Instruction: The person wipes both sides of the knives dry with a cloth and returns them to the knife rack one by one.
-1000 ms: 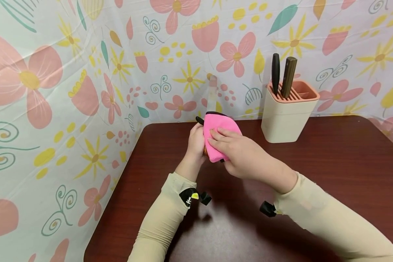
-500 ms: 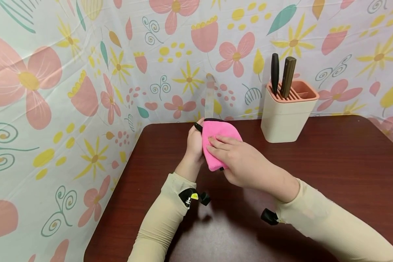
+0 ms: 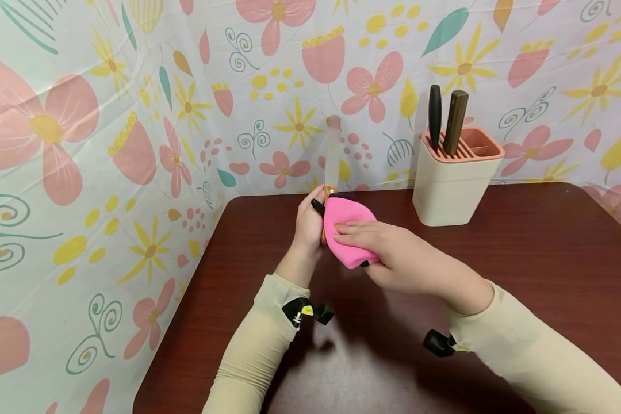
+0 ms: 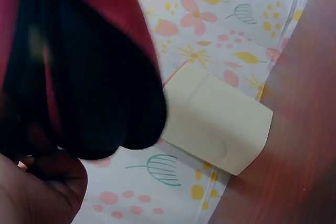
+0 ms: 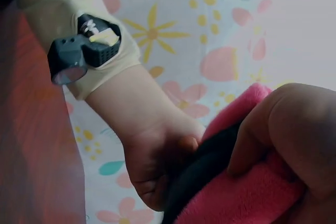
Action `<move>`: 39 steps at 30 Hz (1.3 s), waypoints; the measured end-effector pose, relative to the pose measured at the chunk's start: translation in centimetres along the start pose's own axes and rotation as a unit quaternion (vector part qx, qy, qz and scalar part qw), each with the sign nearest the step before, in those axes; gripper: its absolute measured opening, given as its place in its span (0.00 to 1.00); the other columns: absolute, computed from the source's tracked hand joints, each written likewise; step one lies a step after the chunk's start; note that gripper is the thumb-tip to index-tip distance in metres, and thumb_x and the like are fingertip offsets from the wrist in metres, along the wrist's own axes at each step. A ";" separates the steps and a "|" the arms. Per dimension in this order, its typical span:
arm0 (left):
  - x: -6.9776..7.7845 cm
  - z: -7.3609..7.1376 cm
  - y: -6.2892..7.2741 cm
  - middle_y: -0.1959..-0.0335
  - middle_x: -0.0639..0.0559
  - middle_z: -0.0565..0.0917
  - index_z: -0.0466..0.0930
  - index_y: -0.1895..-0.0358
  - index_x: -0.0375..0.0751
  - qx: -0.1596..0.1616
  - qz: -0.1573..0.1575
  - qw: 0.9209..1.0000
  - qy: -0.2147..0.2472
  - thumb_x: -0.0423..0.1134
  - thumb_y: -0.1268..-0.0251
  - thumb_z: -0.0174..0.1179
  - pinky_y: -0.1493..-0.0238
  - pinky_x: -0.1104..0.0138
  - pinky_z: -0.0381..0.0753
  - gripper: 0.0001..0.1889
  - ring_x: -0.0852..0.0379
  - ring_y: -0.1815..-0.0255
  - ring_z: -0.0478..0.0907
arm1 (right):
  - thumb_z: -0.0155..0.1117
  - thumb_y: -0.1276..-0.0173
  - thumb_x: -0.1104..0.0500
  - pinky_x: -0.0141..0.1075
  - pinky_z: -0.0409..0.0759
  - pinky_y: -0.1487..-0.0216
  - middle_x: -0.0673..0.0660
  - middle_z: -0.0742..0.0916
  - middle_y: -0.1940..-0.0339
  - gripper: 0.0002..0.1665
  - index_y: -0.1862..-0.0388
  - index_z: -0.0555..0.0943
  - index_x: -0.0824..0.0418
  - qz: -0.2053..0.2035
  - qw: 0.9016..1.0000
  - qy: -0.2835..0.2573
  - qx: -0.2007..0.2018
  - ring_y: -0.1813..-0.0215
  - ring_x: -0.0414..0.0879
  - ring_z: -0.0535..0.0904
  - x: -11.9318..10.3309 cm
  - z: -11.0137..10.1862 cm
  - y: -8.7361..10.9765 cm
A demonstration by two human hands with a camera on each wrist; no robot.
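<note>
My left hand (image 3: 309, 221) grips the brown handle of a knife, whose pale blade (image 3: 332, 155) points up and away in the head view. A pink cloth (image 3: 344, 210) with black trim lies against the handle, hiding much of it. My right hand (image 3: 411, 253) holds this cloth, fingers spread over its face and thumb behind. In the right wrist view, the folded cloth (image 5: 236, 203) shows its black band between both hands. The cloth's black edging (image 4: 105, 93) fills the left part of the left wrist view, above part of my left hand (image 4: 42, 187).
A cream knife block (image 3: 452, 192) with a salmon slotted top stands at the table's back right. Two knives are in it, one with a black handle (image 3: 434, 118), one brown (image 3: 454, 123). Floral sheeting (image 3: 269, 75) rises behind and left of the dark red table (image 3: 538, 259).
My right hand has drawn the cloth back towards me and slightly right. The top of the knife's handle now shows beside it. The left hand keeps its grip with little movement.
</note>
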State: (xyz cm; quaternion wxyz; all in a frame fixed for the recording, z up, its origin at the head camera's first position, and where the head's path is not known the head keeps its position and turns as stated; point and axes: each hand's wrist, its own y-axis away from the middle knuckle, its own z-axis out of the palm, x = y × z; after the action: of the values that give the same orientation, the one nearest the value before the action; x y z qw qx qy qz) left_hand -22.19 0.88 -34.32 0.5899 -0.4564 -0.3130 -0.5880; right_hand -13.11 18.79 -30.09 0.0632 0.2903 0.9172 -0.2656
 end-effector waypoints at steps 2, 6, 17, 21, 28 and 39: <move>0.1 -0.1 0.0 0.42 0.47 0.79 0.69 0.27 0.33 0.007 -0.004 1.000 -0.002 0.40 0.17 0.41 0.44 0.73 0.77 0.24 0.61 0.43 0.75 | 0.58 0.41 0.74 0.45 0.80 0.32 0.52 0.86 0.36 0.35 0.34 0.83 0.57 -0.010 0.999 -0.032 0.004 0.32 0.47 0.82 0.3 -0.1 0.3; 0.3 -0.4 0.0 0.30 0.39 0.74 0.65 0.23 0.35 0.007 -0.013 1.000 -0.004 0.41 0.18 0.41 0.36 0.69 0.73 0.26 0.56 0.34 0.72 | 0.59 0.40 0.76 0.27 0.78 0.37 0.48 0.88 0.40 0.34 0.35 0.83 0.55 -0.029 0.996 -0.088 0.018 0.40 0.38 0.84 1.0 -0.4 1.0; 0.3 -0.2 -0.1 0.63 0.52 0.79 0.66 0.25 0.38 -0.015 -0.026 0.999 0.030 0.43 0.15 0.38 0.72 0.73 0.79 0.24 0.63 0.71 0.77 | 0.53 0.38 0.78 0.27 0.79 0.62 0.47 0.90 0.48 0.36 0.35 0.83 0.53 0.053 0.977 -0.196 0.061 0.58 0.38 0.83 3.6 -5.1 0.7; 0.1 -0.2 -0.2 0.76 0.52 0.76 0.66 0.25 0.42 -0.011 -0.040 0.999 0.012 0.44 0.14 0.37 0.83 0.70 0.71 0.23 0.61 0.80 0.71 | 0.52 0.38 0.76 0.28 0.77 0.69 0.48 0.89 0.59 0.33 0.38 0.85 0.53 0.109 0.975 -0.173 0.089 0.68 0.40 0.81 4.5 -7.0 -0.3; -0.1 -0.2 0.0 0.74 0.52 0.75 0.68 0.26 0.42 -0.030 -0.042 0.999 0.009 0.45 0.14 0.36 0.82 0.70 0.70 0.23 0.61 0.78 0.70 | 0.54 0.44 0.72 0.37 0.69 0.67 0.57 0.91 0.51 0.35 0.37 0.85 0.54 0.127 0.984 0.023 0.118 0.69 0.46 0.73 5.1 -7.1 -3.2; -0.2 0.2 0.0 0.73 0.53 0.77 0.74 0.35 0.37 -0.041 -0.011 0.999 0.010 0.45 0.14 0.36 0.81 0.70 0.73 0.22 0.61 0.79 0.73 | 0.55 0.42 0.69 0.53 0.67 0.21 0.65 0.80 0.29 0.36 0.30 0.76 0.67 0.064 0.993 0.081 0.049 0.24 0.59 0.73 4.1 -0.9 -6.2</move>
State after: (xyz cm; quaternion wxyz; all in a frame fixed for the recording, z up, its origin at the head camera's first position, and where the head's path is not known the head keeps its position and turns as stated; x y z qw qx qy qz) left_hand -22.15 1.10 -34.47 0.5675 -0.4706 -0.2881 -0.6112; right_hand -19.95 17.01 -27.60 -0.0092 0.3722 0.8844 -0.2815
